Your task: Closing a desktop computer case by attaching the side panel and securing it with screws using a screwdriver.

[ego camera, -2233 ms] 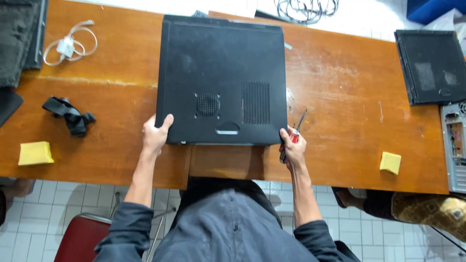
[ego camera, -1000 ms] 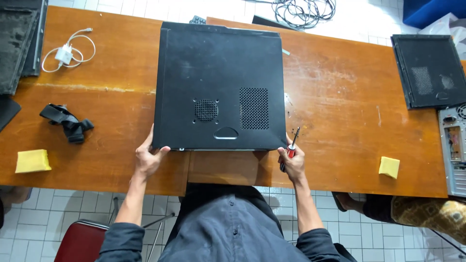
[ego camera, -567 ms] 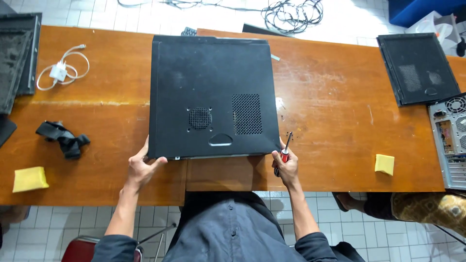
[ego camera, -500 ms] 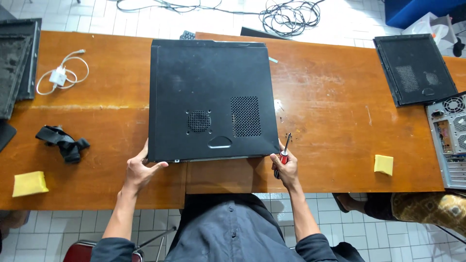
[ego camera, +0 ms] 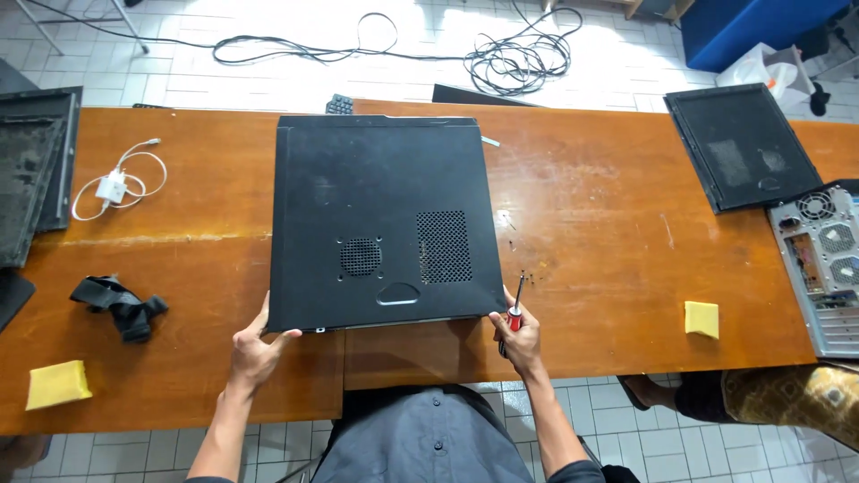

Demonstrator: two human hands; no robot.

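Under right hand (ego camera: 519, 338), screwdriver (ego camera: 515, 304) half-hidden

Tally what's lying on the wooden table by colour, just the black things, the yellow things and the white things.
Black: 3, the computer case, the side panel, the strap
Yellow: 2, the left sponge, the right sponge
White: 1, the charger with cable
Total: 6

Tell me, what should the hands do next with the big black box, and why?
Probably slide the side panel toward the person. Both hands, left and right, grip its near corners, the panel lies flat on the case, and the right hand holds a screwdriver, with tiny specks, maybe screws, beside it.
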